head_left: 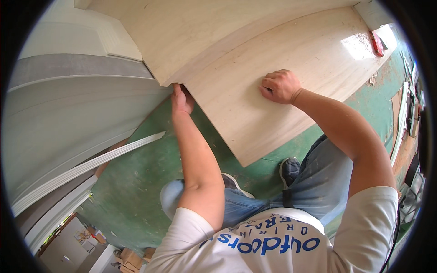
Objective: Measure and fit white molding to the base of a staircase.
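Note:
A wide pale wooden panel [255, 113] lies flat in front of me, its near corner jutting out over the green floor. On its top rests my right hand [281, 86], closed with curled fingers; whether anything is inside it is hidden. My left hand [182, 101] reaches up to the inner left corner of this panel, where an upright pale wooden board [182, 36] meets it. A finger touches the lower edge of the upright board, while the other fingers are mostly hidden there.
Grey-white panels [86, 107] stand at the left, with a long white ribbed strip [91, 169] leaning beside them. A red object [377, 44] sits at the panel's far right end. Offcuts and strips [402, 113] litter the right side. Cardboard boxes [131, 260] are at lower left.

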`<state>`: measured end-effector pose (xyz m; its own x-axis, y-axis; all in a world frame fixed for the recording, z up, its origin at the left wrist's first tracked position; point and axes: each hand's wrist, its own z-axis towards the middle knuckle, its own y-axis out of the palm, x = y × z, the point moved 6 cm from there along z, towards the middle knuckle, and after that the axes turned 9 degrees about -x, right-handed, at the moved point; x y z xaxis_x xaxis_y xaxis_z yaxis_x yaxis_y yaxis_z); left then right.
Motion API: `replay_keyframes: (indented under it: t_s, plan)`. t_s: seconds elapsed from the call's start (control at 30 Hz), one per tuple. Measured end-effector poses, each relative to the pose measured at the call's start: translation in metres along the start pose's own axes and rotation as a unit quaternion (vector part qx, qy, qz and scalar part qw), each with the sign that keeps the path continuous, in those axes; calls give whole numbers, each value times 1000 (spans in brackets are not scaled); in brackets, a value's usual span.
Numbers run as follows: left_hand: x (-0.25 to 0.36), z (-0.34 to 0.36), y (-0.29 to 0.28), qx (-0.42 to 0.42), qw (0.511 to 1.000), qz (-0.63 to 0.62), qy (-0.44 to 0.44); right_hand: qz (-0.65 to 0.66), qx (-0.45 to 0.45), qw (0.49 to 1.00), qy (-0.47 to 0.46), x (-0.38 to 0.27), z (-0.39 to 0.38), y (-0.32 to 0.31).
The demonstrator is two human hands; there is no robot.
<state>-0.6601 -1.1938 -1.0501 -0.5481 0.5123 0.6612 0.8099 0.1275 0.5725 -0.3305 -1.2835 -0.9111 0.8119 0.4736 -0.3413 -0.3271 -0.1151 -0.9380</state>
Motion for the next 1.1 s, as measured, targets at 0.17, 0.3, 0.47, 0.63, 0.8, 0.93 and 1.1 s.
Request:
replay_keyframes:
  t_s: [0.17,0.3,0.47,0.63,0.8,0.93,1.1]
  plan:
    - [3,7,-8,-12,1000,-9,19,4,4,1000,-7,-1,4,-1]
    - [-3,5,-6,17,1000,-15,-2,-17,-26,999,11,1,1,3]
    - [-3,3,1,-3,1000,-28,10,-25,-15,999,13,0,2,2]
    - [-2,6,-1,8,999,-30,24,-23,-19,1000,7,-2,4,1]
    - [0,2,-4,23,999,-15,17,-27,-10,1000,0,-2,5,3]
    - [3,-6,10,25,999,-17,19,-32,-20,999,4,-4,5,0]
    - [4,-7,11,24,1000,-8,19,-37,-15,999,6,-5,6,-1]
